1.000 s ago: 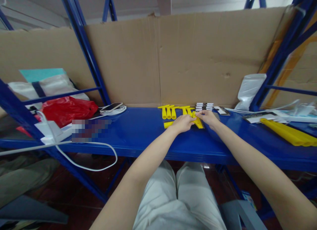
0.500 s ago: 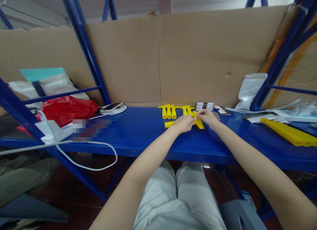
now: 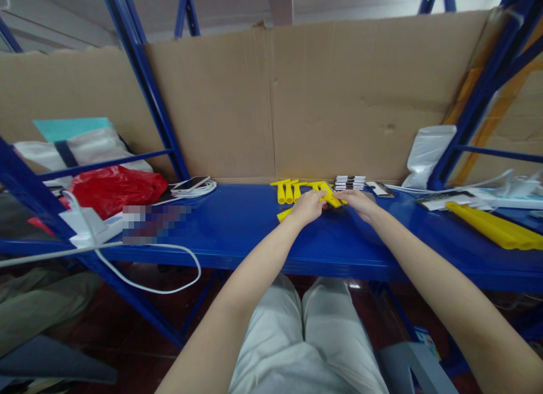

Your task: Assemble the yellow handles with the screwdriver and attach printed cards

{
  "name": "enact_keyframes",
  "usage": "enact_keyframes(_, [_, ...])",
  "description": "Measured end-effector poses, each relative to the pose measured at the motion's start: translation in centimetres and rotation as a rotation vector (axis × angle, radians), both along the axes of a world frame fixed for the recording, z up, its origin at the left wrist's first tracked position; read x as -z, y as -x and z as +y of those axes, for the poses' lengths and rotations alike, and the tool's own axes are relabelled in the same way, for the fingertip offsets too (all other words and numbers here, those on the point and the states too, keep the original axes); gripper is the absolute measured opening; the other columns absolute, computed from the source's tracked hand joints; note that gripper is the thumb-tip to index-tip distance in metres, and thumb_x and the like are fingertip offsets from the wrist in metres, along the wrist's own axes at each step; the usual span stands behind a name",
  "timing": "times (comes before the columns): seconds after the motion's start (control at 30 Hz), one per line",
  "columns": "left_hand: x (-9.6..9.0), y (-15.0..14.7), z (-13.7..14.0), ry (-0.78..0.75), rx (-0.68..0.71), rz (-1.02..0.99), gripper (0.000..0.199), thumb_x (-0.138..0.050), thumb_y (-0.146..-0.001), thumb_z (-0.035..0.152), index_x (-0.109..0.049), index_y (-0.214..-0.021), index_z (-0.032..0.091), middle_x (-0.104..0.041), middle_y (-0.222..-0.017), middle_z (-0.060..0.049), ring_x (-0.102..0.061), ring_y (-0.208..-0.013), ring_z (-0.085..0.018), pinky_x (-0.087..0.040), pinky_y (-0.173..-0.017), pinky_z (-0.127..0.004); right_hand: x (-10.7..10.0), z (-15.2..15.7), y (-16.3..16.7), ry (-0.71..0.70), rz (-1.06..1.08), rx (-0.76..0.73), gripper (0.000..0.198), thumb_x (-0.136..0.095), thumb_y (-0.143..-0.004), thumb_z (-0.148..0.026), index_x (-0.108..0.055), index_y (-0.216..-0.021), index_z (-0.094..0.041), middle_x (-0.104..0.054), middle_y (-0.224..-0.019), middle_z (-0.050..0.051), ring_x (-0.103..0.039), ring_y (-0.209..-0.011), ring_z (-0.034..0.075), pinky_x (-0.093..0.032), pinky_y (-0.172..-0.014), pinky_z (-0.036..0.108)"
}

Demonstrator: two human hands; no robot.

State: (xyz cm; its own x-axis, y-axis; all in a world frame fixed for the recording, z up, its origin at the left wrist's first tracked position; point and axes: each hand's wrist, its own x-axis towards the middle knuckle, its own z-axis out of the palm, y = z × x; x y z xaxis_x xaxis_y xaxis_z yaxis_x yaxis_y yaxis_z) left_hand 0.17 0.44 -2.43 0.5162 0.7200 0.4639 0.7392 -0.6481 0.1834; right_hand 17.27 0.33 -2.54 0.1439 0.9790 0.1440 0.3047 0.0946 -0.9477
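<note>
My left hand (image 3: 309,206) is closed around a yellow T-shaped scraper (image 3: 284,214). The round end of its handle sticks out to the left of the hand, and its wide yellow head (image 3: 332,199) shows on the right. At that head, the fingers of my right hand (image 3: 358,204) are closed on its edge. Something dark lies under the head, too small to make out. Behind my left hand stands a row of several like yellow scrapers (image 3: 289,193), partly covered by the hand.
A stack of small white and black packets (image 3: 350,182) sits behind my right hand. Long yellow pieces (image 3: 494,227) lie at the right on the blue shelf (image 3: 237,230). Leftward are a phone (image 3: 190,183) on a coiled cable, a red bag (image 3: 119,184) and a white cable hanging over the edge.
The held scraper has turned, with its handle end now lower and its head raised and tilted. My left hand has shifted slightly left.
</note>
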Motion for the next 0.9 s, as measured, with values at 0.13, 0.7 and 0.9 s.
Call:
enact_keyframes(0.13, [0.0,0.0,-0.1,0.016,-0.009,0.014,0.041,-0.049,-0.091,0.022,-0.052,-0.132,0.019,-0.061,-0.129,-0.009,-0.056,-0.118,-0.021,-0.045,-0.100,-0.033,-0.3,-0.6,0.4,0.030,-0.011,-0.078,0.016,-0.075,-0.066,-0.028,-0.066,-0.060,-0.016,-0.066,-0.065,0.001,-0.057,-0.067,0.013,-0.044,-0.076,0.027])
enact_keyframes(0.7, [-0.1,0.3,-0.6,0.013,-0.080,0.206,0.054,-0.040,-0.092,0.019,-0.033,-0.145,0.023,-0.058,-0.132,-0.011,-0.059,-0.115,-0.024,-0.048,-0.094,-0.037,-0.5,-1.1,1.0,-0.027,-0.053,-0.088,0.024,-0.075,-0.064,-0.036,-0.065,-0.057,-0.016,-0.061,-0.057,-0.001,-0.049,-0.059,0.011,-0.040,-0.064,0.024])
enact_keyframes(0.9, [-0.2,0.4,-0.7,0.007,-0.109,0.242,0.054,-0.042,-0.091,0.020,-0.035,-0.145,0.022,-0.064,-0.124,-0.011,-0.063,-0.109,-0.026,-0.050,-0.092,-0.040,-0.6,-1.2,1.1,-0.022,-0.058,-0.092,0.026,-0.075,-0.062,-0.038,-0.064,-0.055,-0.016,-0.062,-0.059,-0.001,-0.051,-0.063,0.012,-0.042,-0.069,0.026])
